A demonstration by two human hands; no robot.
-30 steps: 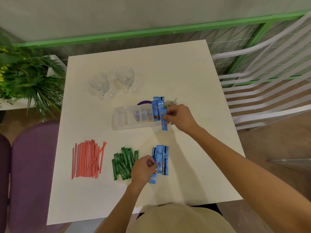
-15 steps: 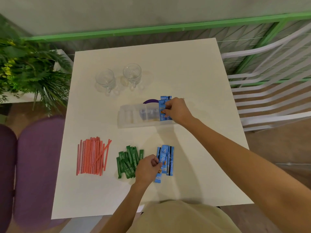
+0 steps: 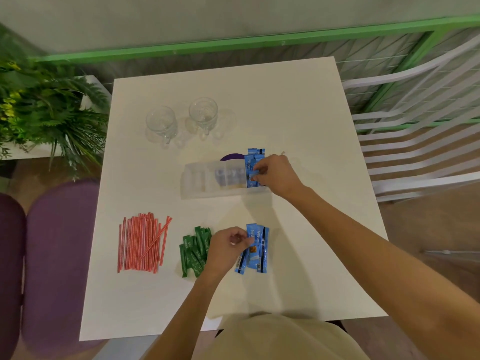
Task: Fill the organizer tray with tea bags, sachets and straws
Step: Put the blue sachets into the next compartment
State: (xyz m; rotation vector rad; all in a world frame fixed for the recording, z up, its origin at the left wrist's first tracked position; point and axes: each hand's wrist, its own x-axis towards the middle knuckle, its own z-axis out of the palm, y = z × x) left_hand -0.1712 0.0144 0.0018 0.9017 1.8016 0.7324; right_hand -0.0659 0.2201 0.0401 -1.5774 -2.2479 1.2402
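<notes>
Blue stick sachets [image 3: 251,162] stand in a clear plastic organizer tray [image 3: 202,181], right hand [image 3: 278,175] pinching one; left hand [image 3: 225,247] pinches another from the table's [image 3: 285,113] pile [image 3: 259,249].

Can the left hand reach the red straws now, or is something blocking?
Probably yes. The left hand is near the straws; only the flat green sachets lie between. But it seems to pinch a blue sachet, so it is not free.
</notes>
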